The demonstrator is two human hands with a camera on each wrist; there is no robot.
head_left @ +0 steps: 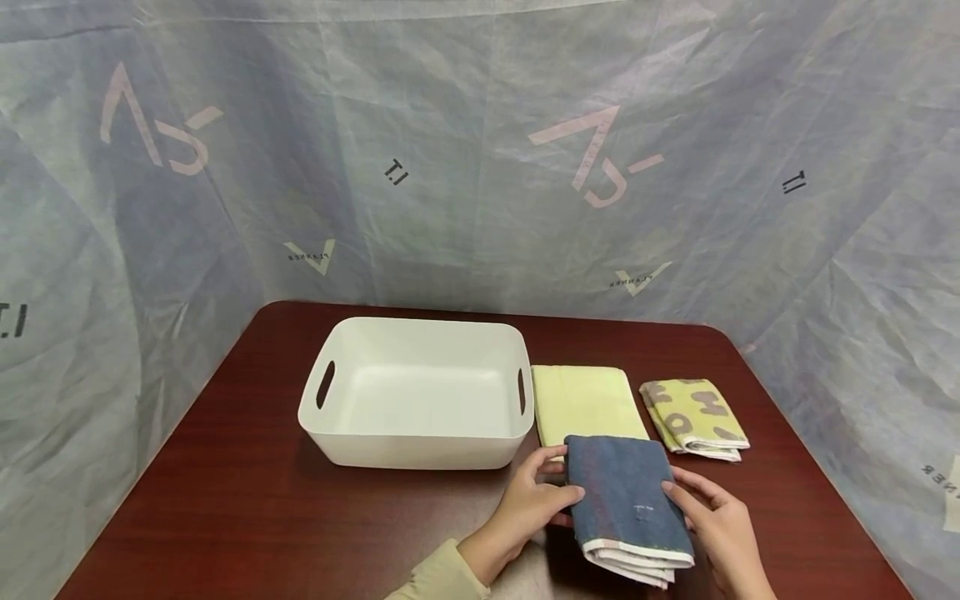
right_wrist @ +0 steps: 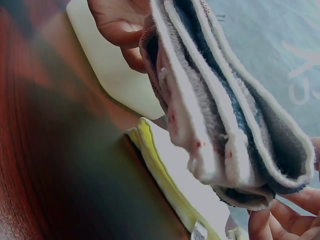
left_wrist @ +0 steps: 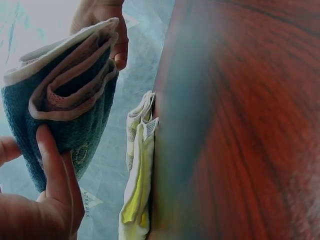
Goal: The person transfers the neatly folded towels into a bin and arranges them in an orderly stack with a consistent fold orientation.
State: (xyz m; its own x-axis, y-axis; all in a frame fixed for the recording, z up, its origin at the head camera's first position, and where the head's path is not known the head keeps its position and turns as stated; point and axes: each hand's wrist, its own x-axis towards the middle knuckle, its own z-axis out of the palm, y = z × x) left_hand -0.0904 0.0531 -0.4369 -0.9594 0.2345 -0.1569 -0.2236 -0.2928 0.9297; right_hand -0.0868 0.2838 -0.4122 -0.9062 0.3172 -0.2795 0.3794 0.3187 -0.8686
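Head view: I see the left hand (head_left: 527,500) and right hand (head_left: 716,518) pinching opposite sides of a folded dark-blue cloth towel with white edging (head_left: 626,492), each grip closed to the towel's thickness, thumbs on top. They hold it above the dark red-brown wooden worktop (head_left: 247,508), near a folded pale-yellow cloth (head_left: 588,400), right of a white rectangular plastic bin (head_left: 416,452). A folded yellow-and-grey patterned cloth (head_left: 693,417) lies farther right.
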